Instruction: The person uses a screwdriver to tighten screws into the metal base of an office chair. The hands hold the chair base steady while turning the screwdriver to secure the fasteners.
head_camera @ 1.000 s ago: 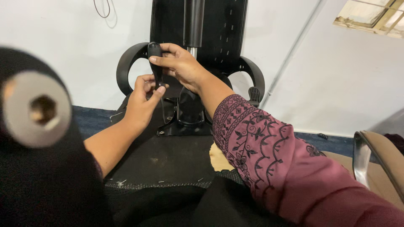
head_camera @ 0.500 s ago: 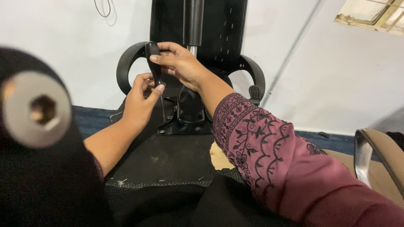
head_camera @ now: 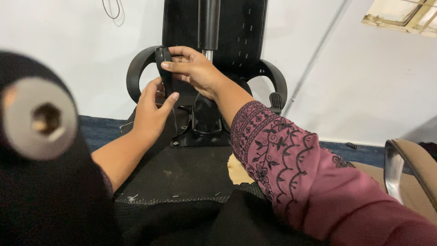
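Note:
An upturned black office chair lies before me, its seat underside (head_camera: 182, 168) facing up and its gas cylinder (head_camera: 209, 23) rising at the top. My right hand (head_camera: 193, 68) grips a black lever handle (head_camera: 163, 59) near the left armrest loop (head_camera: 136, 73). My left hand (head_camera: 152, 111) sits just below it, fingers curled around the lever's rod, beside the black metal mechanism plate (head_camera: 205, 127). My right arm wears a maroon embroidered sleeve (head_camera: 309, 177).
A blurred black part with a grey disc and hexagonal hole (head_camera: 38, 118) fills the near left. A tan chair with a chrome arm (head_camera: 400, 173) stands at the right. The right armrest loop (head_camera: 277, 84) and a white wall lie behind.
My right hand has lifted the lever handle slightly upward and to the left. My left hand stays below it on the rod.

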